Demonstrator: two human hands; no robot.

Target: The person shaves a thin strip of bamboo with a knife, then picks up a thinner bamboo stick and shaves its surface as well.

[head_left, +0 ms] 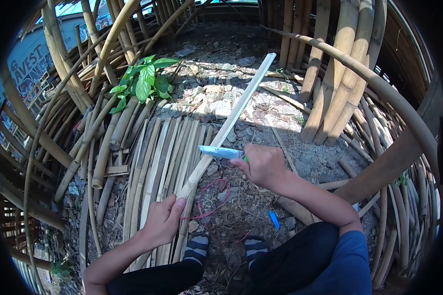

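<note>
A long split bamboo strip (242, 102) slants from lower left to upper right in front of me. Near its lower end, my left hand (163, 220) is closed around it, thumb on top. My right hand (264, 166) grips a knife by its handle, where a bit of green shows at the fingers. The knife's shiny blade (219, 152) points left and lies across the strip around its middle. Below and left of the strip, many split bamboo slats (155, 162) lie side by side on the ground.
Thick bamboo poles (340, 73) stand at the right, and more poles (64, 59) lean at the left. A leafy green plant (145, 81) grows at the left. Red string (226, 194) and a blue object (274, 220) lie on the rubble ground near my feet.
</note>
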